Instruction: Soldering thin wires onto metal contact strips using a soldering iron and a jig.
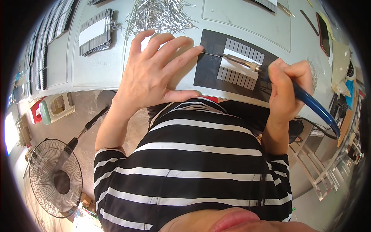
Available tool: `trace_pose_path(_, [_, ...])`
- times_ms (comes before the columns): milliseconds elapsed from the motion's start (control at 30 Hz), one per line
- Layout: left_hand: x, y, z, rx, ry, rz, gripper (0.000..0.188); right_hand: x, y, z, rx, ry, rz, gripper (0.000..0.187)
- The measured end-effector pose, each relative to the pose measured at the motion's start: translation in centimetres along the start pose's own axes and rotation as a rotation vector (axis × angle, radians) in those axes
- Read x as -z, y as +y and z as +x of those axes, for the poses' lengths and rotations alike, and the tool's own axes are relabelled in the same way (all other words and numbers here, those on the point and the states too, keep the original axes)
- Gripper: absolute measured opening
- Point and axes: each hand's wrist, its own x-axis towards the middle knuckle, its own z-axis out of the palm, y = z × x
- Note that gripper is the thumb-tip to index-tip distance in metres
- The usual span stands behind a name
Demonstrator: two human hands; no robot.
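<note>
My right hand (289,83) is closed round a soldering iron (247,64) with a metal barrel and a blue cord sleeve. Its tip reaches left over a panel (241,58) of grey strips with a white middle band. This panel lies on a dark mat (206,75) at the table's near edge. My left hand (150,71) is spread, palm down, left of the mat. Its index fingertip touches the end of a thin wire (211,54) that runs toward the iron's tip. The thumb rests close to the table edge.
Loose thin metal leads (158,15) lie heaped behind my left hand. A stack of similar panels (96,33) sits to the left, with rows of panels (44,42) beyond. At the far right lies a phone (323,33). A floor fan (56,178) stands at lower left.
</note>
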Motion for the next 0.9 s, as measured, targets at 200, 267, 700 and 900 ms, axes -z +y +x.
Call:
trace_pose_path(200, [-0.1,-0.1,0.0,0.017,0.007,-0.007,0.086,-0.4,1.0,-0.3,0.056,-0.04,-0.149,0.022])
trace_pose_path(267, [0.0,0.1,0.1,0.013,0.031,-0.008,0.084,-0.2,0.8,-0.4,0.066,-0.04,-0.146,0.022])
trace_pose_path(700, [0.1,-0.1,0.1,0.004,0.025,-0.004,0.087,-0.3,0.6,0.5,0.028,-0.078,-0.212,0.026])
trace_pose_path(900, [-0.2,-0.3,0.2,0.002,0.072,-0.052,0.081,-0.7,-0.2,1.0,-0.099,0.034,-0.225,0.027])
